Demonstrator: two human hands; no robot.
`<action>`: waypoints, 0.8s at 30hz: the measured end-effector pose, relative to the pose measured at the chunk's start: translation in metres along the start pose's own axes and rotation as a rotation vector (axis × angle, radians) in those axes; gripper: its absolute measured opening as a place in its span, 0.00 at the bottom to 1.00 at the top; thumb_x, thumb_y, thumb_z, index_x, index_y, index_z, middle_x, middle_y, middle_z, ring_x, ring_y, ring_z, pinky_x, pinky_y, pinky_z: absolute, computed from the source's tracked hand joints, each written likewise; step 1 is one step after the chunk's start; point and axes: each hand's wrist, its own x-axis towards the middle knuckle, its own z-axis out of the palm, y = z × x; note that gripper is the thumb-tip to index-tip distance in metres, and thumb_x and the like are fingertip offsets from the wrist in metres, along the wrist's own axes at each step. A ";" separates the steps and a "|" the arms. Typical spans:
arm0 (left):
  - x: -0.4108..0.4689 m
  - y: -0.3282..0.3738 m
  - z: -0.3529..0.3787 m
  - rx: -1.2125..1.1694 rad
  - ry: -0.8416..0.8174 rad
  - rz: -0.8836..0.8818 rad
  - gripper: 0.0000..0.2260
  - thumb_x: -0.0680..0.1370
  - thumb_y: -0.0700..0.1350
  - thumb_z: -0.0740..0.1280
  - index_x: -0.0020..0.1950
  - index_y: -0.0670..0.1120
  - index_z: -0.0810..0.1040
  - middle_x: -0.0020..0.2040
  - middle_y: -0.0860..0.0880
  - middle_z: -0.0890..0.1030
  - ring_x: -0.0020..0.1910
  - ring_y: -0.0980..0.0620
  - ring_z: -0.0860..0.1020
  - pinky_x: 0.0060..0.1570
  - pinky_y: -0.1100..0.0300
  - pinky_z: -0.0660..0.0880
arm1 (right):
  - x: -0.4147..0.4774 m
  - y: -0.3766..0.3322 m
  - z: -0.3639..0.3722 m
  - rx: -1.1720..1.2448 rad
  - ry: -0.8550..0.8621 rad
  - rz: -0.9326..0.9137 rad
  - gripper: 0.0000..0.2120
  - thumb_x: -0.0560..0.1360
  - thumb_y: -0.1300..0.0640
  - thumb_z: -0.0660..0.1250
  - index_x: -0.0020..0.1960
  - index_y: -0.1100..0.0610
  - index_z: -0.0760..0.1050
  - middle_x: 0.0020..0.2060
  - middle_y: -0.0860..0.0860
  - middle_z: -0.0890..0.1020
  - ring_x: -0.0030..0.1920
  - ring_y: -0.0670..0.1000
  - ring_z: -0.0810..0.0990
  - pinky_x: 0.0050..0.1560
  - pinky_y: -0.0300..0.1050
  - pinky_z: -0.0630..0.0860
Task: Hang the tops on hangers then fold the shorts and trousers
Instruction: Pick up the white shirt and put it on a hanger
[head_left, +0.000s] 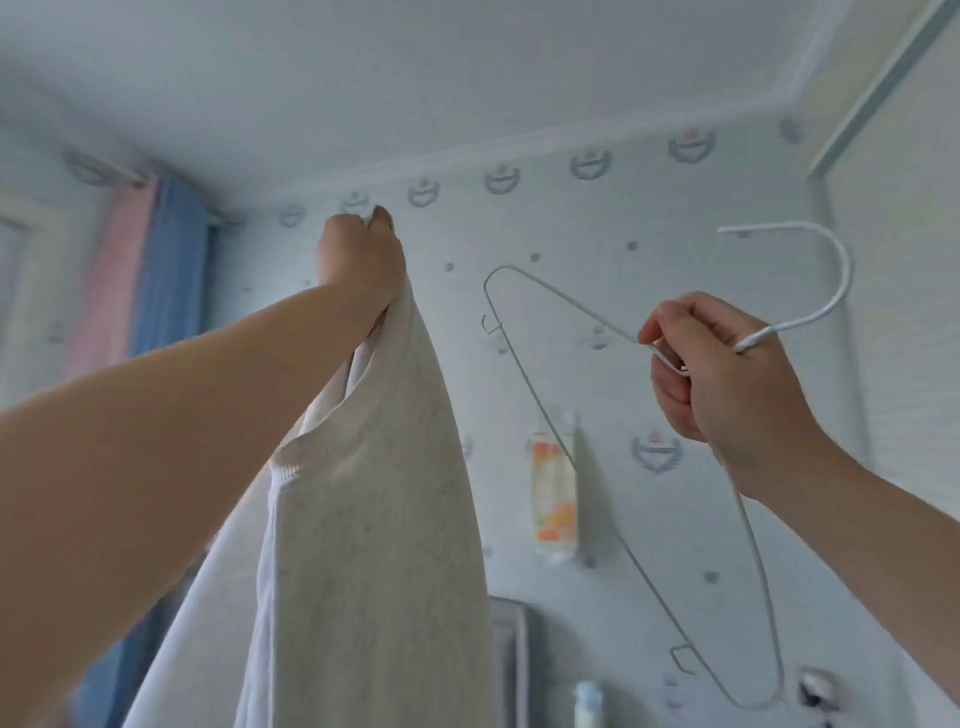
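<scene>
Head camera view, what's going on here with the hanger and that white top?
A person is partway through hanging a top. The left hand grips the white top by its upper edge and holds it up high, so the fabric hangs down. The right hand holds a white wire hanger just below its hook, tilted to one side. The hanger is apart from the top and not yet inside it. A patterned wall is behind both.
</scene>
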 end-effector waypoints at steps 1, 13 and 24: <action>0.006 -0.017 -0.020 0.061 -0.007 0.020 0.20 0.84 0.47 0.56 0.33 0.43 0.66 0.30 0.46 0.67 0.32 0.47 0.68 0.31 0.56 0.62 | -0.003 0.009 0.022 0.041 -0.020 0.013 0.16 0.82 0.57 0.60 0.36 0.53 0.74 0.24 0.51 0.62 0.22 0.48 0.56 0.25 0.32 0.57; -0.002 -0.250 -0.214 0.541 -0.357 -0.265 0.16 0.82 0.48 0.60 0.37 0.42 0.72 0.30 0.48 0.67 0.28 0.49 0.66 0.31 0.59 0.63 | -0.114 0.114 0.261 0.394 -0.149 0.262 0.14 0.81 0.59 0.61 0.37 0.56 0.73 0.23 0.52 0.60 0.21 0.46 0.55 0.27 0.31 0.57; -0.190 -0.433 -0.341 0.430 -0.543 -0.532 0.23 0.83 0.52 0.62 0.35 0.38 0.67 0.25 0.55 0.62 0.23 0.56 0.60 0.22 0.65 0.58 | -0.319 0.189 0.313 0.441 -0.288 0.759 0.28 0.65 0.35 0.78 0.49 0.56 0.76 0.26 0.57 0.68 0.21 0.46 0.59 0.26 0.32 0.61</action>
